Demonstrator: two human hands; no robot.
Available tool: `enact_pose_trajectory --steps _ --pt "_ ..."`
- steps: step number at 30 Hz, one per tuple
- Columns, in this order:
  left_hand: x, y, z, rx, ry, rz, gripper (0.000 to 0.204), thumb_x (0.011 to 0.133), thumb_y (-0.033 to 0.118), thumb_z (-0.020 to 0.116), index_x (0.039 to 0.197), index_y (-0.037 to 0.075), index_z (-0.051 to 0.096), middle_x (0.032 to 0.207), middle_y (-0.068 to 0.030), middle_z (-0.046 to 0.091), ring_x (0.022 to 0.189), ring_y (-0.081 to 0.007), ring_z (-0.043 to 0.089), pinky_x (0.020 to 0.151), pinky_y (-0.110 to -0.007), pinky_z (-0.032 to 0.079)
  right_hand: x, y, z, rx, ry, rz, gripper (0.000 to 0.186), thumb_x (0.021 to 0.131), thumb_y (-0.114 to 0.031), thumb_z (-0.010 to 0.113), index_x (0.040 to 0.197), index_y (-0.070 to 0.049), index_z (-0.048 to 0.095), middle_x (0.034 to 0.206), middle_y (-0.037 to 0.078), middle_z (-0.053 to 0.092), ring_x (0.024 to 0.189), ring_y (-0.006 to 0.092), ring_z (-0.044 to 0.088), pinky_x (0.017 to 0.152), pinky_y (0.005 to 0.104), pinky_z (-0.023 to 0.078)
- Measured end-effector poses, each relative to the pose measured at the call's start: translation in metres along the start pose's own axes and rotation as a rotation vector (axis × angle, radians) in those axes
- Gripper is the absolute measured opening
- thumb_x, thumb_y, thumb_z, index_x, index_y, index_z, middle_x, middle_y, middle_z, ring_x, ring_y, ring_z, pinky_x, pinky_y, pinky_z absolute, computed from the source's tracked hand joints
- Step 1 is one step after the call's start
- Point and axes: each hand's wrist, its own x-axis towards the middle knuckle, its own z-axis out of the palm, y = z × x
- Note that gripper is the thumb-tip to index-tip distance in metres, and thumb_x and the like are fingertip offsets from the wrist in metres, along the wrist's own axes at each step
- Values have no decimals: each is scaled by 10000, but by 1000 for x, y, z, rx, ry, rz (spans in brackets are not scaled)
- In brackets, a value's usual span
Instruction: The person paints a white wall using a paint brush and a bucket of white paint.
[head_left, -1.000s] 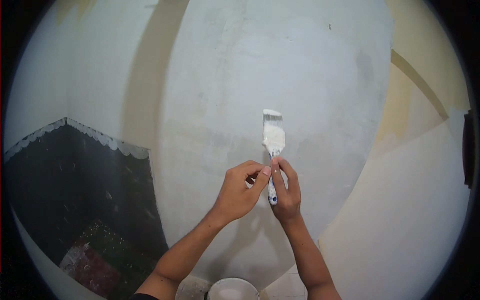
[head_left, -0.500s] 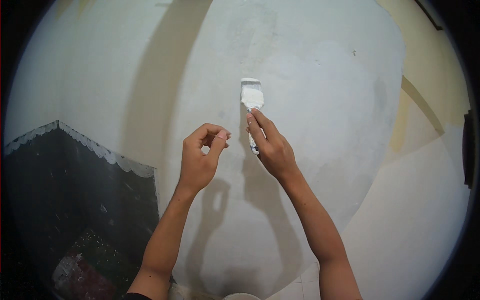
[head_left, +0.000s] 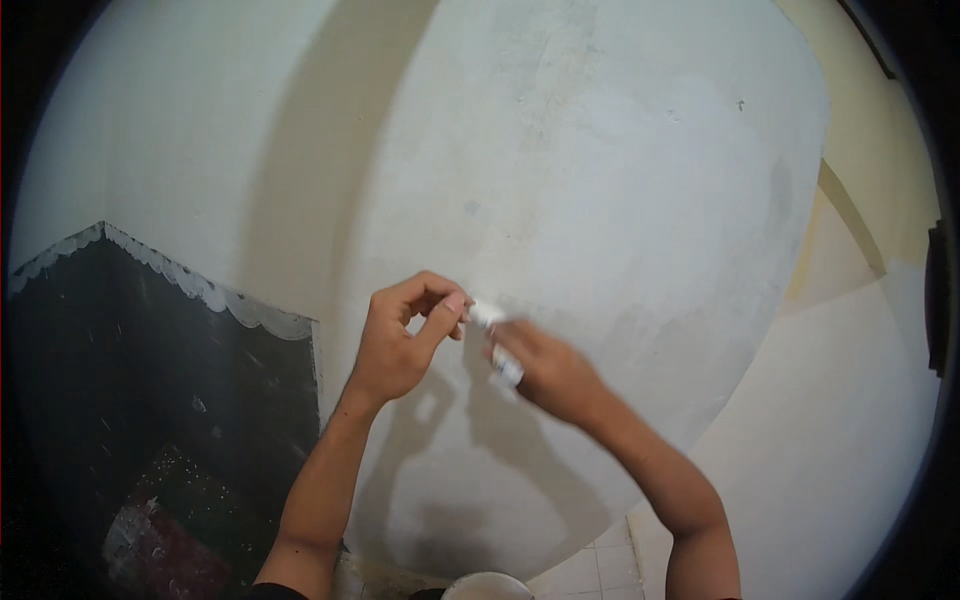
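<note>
A big pale wall (head_left: 650, 230) with grey smudges fills most of the view. A dark part (head_left: 200, 350) with a wavy white top edge is at the left. Below the wall's bottom edge is a bit of tiled floor (head_left: 600, 572), and a round, pale tub (head_left: 487, 576) is near that edge. The right hand (head_left: 545, 368) is blurry, but its fingers are wrapped around a paintbrush. The left hand (head_left: 408, 330) is curled, with thumb and finger close together; I cannot tell if it pinches anything or touches the brush. The white-smeared paintbrush (head_left: 508, 370) is tilted up to the left, in front of the wall, nearer the dark part's top right corner than the wall's right edge.
</note>
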Motion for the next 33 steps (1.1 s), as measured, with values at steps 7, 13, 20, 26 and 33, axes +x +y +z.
enact_pose_trajectory --steps 7,13,20,26,33 --pt "37 20 -4 -114 -14 43 197 975 165 571 916 -7 644 759 -43 627 686 -121 606 648 -267 482 106 66 -86 -111 382 -66 152 887 -34 677 1033 -3 651 998 170 667 851 355 668 736 384 540" --pt "40 25 -21 -115 29 88 198 972 168 563 914 -6 640 740 -45 616 667 -123 594 645 -275 486 114 67 -68 -250 300 -51 198 894 -31 643 1091 -21 625 1049 170 648 878 349 666 741 414 542" --pt "12 11 -31 -118 -57 -51 186 969 152 563 914 -9 640 725 -43 607 663 -115 589 641 -276 505 14 -4 33 -83 -157 -81 303 916 -58 604 1214 -8 580 1128 138 624 879 300 674 687 370 565" --pt "8 6 -41 -87 -61 -120 191 969 163 570 904 -3 642 692 -34 590 662 -111 593 638 -277 512 35 18 -3 290 97 51 219 856 -4 687 1065 -25 623 1001 149 651 908 335 654 801 376 534" --pt "13 12 -30 -116 -66 -89 192 960 169 572 896 1 641 678 -36 582 631 -124 581 616 -282 504 109 56 -84 -42 450 57 83 926 -52 651 978 13 654 899 133 670 761 269 667 686 334 530"
